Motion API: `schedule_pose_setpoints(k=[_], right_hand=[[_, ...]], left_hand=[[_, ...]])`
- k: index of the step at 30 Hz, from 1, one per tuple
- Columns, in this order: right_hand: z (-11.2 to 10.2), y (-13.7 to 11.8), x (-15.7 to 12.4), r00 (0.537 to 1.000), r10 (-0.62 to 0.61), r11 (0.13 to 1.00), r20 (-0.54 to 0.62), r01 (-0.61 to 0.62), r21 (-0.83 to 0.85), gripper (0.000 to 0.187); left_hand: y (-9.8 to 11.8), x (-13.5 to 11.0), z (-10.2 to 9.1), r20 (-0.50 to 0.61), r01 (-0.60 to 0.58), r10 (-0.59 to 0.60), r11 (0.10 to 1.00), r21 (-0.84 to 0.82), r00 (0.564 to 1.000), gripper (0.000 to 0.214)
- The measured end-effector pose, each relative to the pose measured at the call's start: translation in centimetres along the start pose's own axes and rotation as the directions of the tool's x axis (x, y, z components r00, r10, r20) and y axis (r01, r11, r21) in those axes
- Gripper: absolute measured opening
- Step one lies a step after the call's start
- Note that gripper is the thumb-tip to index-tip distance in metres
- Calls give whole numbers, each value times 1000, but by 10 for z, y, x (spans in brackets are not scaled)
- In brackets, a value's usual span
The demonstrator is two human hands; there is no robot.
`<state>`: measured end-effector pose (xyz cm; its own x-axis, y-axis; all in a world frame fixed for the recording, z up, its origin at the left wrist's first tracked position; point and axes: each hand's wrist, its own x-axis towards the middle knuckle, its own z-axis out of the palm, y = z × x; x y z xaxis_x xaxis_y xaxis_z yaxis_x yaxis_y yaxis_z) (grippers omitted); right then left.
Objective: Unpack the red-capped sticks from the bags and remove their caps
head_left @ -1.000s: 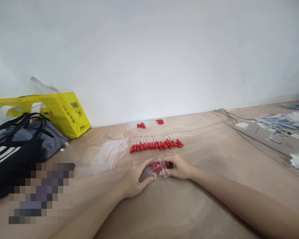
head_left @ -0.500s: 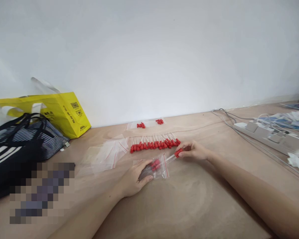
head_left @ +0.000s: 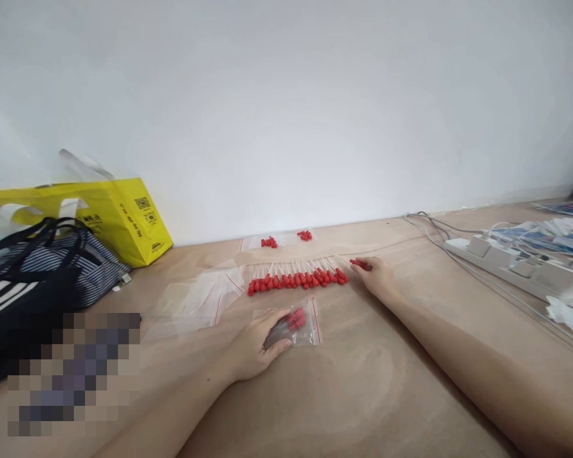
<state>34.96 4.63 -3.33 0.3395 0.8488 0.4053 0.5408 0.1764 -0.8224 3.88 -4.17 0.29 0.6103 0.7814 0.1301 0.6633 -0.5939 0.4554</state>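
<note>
A white wall [head_left: 286, 114] stands behind a wooden bench [head_left: 363, 407]. At left, a yellow bag [head_left: 124, 219] sits behind a striped bag [head_left: 100, 270]; loose clear bags [head_left: 210, 292] lie spread to their right. The hands are well apart. The left hand [head_left: 258, 343] grips a clear zip bag [head_left: 310, 327] containing red-topped pieces, in front of a row of red-topped droppers [head_left: 298, 280]. Just beyond the row's right end, the right hand [head_left: 375, 273] pinches a red piece [head_left: 359, 263]. Farther right lies a white power strip [head_left: 506, 256].

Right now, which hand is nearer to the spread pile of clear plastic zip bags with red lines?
Left. The left hand lies just right of the pile, toward the camera; the right hand is much farther to its right.
</note>
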Motion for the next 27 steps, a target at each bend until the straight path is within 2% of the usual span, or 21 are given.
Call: schedule_pose_setpoints(k=[3,8,13,15,17,18,20,22,23,27], right_hand=[[6,-4,-5,997,-65,996,43,67,-52,25],[8,-4,-10,964,-201,960,172,229,-160,29],[6,-6,-11,973,-194,966,125,212,-147,46],[5,-12,-15,976,-204,969,77,213,-129,44],[5,-24,-25,955,-277,956,104,285,-69,35],[6,-31,-31,925,-344,936,162,351,-15,30],[9,-45,-46,800,-485,868,352,490,82,20],[13,-58,-60,698,-540,824,471,552,127,13],[16,-62,-66,661,-548,813,513,564,141,11],[25,-73,-77,597,-551,805,583,565,182,16]], left_hand=[[1,0,0,-5,0,0,1000,4,1000,46],[1,0,0,-1,14,-14,1000,-3,1000,46],[2,0,-1,5,11,-11,1000,-12,1000,46],[3,0,-2,16,19,-19,1000,-18,1000,47],[4,0,-3,28,35,-35,999,-18,999,47],[4,0,-3,29,39,-39,999,-17,999,48],[4,0,-3,25,35,-35,999,-14,999,48],[4,0,-2,15,22,-22,1000,-14,1000,47],[3,0,-1,11,18,-18,1000,-15,1000,46],[3,0,0,-2,21,-21,1000,-16,1000,48]])
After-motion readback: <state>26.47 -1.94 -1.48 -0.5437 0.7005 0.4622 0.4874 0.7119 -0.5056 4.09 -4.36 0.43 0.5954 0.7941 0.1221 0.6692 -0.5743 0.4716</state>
